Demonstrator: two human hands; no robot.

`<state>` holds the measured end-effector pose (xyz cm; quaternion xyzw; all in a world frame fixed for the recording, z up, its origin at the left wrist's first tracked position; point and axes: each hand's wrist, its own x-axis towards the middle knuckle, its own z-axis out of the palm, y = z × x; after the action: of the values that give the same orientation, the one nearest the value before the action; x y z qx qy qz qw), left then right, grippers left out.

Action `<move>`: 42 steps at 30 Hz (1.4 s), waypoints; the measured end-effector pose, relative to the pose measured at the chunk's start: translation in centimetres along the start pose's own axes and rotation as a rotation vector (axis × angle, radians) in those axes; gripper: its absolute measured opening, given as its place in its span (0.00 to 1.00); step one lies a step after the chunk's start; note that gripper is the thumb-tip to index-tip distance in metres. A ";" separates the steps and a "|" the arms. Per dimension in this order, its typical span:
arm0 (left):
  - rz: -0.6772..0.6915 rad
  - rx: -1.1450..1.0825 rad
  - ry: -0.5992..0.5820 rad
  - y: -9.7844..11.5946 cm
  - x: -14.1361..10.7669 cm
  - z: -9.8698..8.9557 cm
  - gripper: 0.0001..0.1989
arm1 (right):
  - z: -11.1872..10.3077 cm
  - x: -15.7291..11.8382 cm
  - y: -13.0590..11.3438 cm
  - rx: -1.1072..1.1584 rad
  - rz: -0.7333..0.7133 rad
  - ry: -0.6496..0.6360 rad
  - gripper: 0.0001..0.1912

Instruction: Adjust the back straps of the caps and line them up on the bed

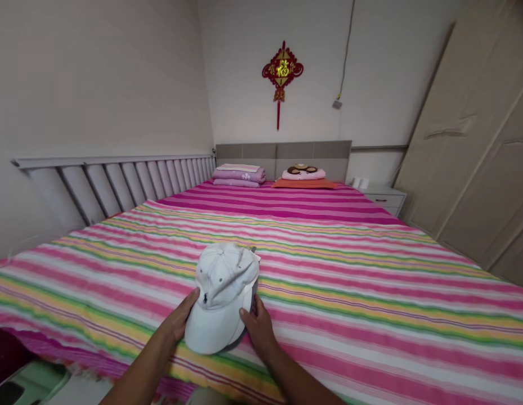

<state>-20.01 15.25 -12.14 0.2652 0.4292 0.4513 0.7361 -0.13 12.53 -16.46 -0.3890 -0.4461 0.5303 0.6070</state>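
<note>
A white baseball cap (221,292) with a small dark logo on its front is near the bed's front edge, brim towards me. Along its right side a second white brim edge and a dark grey edge show beneath, so more than one cap may be stacked here. My left hand (183,318) is closed on the left side, its fingers mostly hidden under the cap. On the right, my right hand (256,323) grips the brim edges, thumb on top and fingers behind. A pale tag sticks out at the back right of the cap.
The bed has a striped cover (349,304). Folded purple bedding (240,175) and an orange-and-pink pile (304,177) lie by the headboard (282,152). A radiator (130,180) runs along the left, a white bedside cabinet (383,197) stands right, and large tan panels (468,146) lean beyond.
</note>
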 end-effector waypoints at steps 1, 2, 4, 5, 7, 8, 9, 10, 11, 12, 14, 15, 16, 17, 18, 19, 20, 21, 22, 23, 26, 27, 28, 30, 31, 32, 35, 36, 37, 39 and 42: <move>-0.002 -0.006 0.005 0.0 0.0 0.0 0.33 | -0.1 0.0 0.1 -0.020 -0.014 0.001 0.30; -0.005 -0.012 0.005 -0.1 0.0 0.0 0.33 | -0.2 -0.1 0.2 -0.040 -0.028 0.004 0.29; -0.017 -0.021 -0.008 -0.2 0.0 0.0 0.33 | -0.3 -0.1 0.5 -0.079 -0.053 0.016 0.29; -0.023 -0.026 -0.017 -0.2 0.0 -0.1 0.33 | -0.4 -0.2 0.7 -0.098 -0.064 0.023 0.29; -0.033 -0.033 -0.027 -0.3 0.1 -0.3 0.34 | -0.4 -0.3 1.0 -0.135 -0.082 0.037 0.30; -0.033 -0.035 -0.026 -0.4 0.1 -0.4 0.34 | -0.4 -0.4 1.1 -0.153 -0.089 0.045 0.30; -0.027 -0.034 -0.021 -0.4 0.1 -0.5 0.34 | -0.4 -0.5 1.1 -0.169 -0.096 0.053 0.30; -0.017 -0.031 -0.013 -0.5 0.2 -0.6 0.35 | -0.4 -0.6 1.2 -0.186 -0.102 0.061 0.30; -0.003 -0.025 -0.005 -0.6 0.2 -0.6 0.35 | -0.4 -0.7 1.2 -0.201 -0.108 0.069 0.30; 0.010 -0.018 0.005 -0.6 0.2 -0.7 0.35 | -0.4 -0.7 1.1 -0.217 -0.114 0.077 0.29; 0.031 0.002 0.025 -0.8 0.3 -0.7 0.36 | -0.3 -0.9 1.0 -0.247 -0.124 0.089 0.28; 0.037 0.012 0.031 -0.9 0.4 -0.8 0.36 | -0.3 -0.9 0.9 -0.261 -0.128 0.092 0.27; 0.042 0.021 0.033 -0.9 0.5 -0.8 0.36 | -0.2 -1.0 0.8 -0.274 -0.132 0.092 0.26; 0.046 0.028 0.032 -1.0 0.5 -0.8 0.36 | -0.2 -1.0 0.7 -0.287 -0.136 0.092 0.25; 0.051 0.034 0.027 -1.0 0.6 -0.8 0.36 | -0.2 -1.0 0.6 -0.299 -0.140 0.091 0.24; 0.057 0.040 0.020 -1.0 0.7 -0.8 0.36 | -0.2 -1.0 0.5 -0.311 -0.143 0.091 0.23; 0.064 0.049 0.012 -1.1 0.7 -0.8 0.36 | -0.2 -0.9 0.5 -0.321 -0.145 0.094 0.23; 0.069 0.062 0.004 -1.1 0.8 -0.7 0.36 | -0.2 -0.9 0.5 -0.330 -0.147 0.098 0.23; 0.074 0.076 -0.004 -1.1 0.8 -0.7 0.36 | -0.2 -0.9 0.5 -0.338 -0.149 0.104 0.23; 0.079 0.090 -0.011 -1.1 0.8 -0.6 0.36 | -0.3 -0.8 0.6 -0.344 -0.151 0.110 0.23; 0.099 0.110 -0.036 -1.1 0.8 -0.3 0.37 | -0.5 -0.7 0.9 -0.354 -0.166 0.122 0.23; 0.107 0.111 -0.044 -1.1 0.9 -0.3 0.37 | -0.5 -0.7 0.9 -0.356 -0.172 0.128 0.23; 0.114 0.112 -0.051 -1.1 0.9 -0.3 0.37 | -0.6 -0.7 1.0 -0.359 -0.176 0.137 0.23; 0.119 0.117 -0.062 -1.2 0.9 -0.3 0.36 | -0.6 -0.6 1.2 -0.365 -0.184 0.159 0.24; 0.119 0.119 -0.067 -1.3 1.0 -0.4 0.35 | -0.5 -0.6 1.2 -0.368 -0.188 0.172 0.24; 0.116 0.120 -0.073 -1.3 1.0 -0.4 0.34 | -0.4 -0.6 1.2 -0.371 -0.192 0.186 0.24; 0.117 0.108 -0.080 -1.4 0.9 -0.2 0.34 | -0.2 -0.7 1.0 -0.384 -0.206 0.232 0.23; 0.121 0.098 -0.078 -1.5 0.8 -0.1 0.34 | -0.1 -0.8 0.8 -0.392 -0.209 0.250 0.22; 0.122 0.085 -0.074 -1.5 0.7 0.1 0.34 | -0.1 -0.9 0.5 -0.402 -0.213 0.269 0.21; 0.114 0.056 -0.063 -1.5 0.5 0.5 0.35 | -0.2 -1.2 -0.3 -0.435 -0.224 0.307 0.18; 0.088 0.017 -0.052 -1.5 0.2 1.0 0.36 | -0.4 -1.8 -1.9 -0.507 -0.243 0.328 0.10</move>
<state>-18.47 14.74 -12.94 0.3019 0.4016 0.4724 0.7241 0.76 10.51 -15.03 -0.5519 -0.5033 0.2562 0.6135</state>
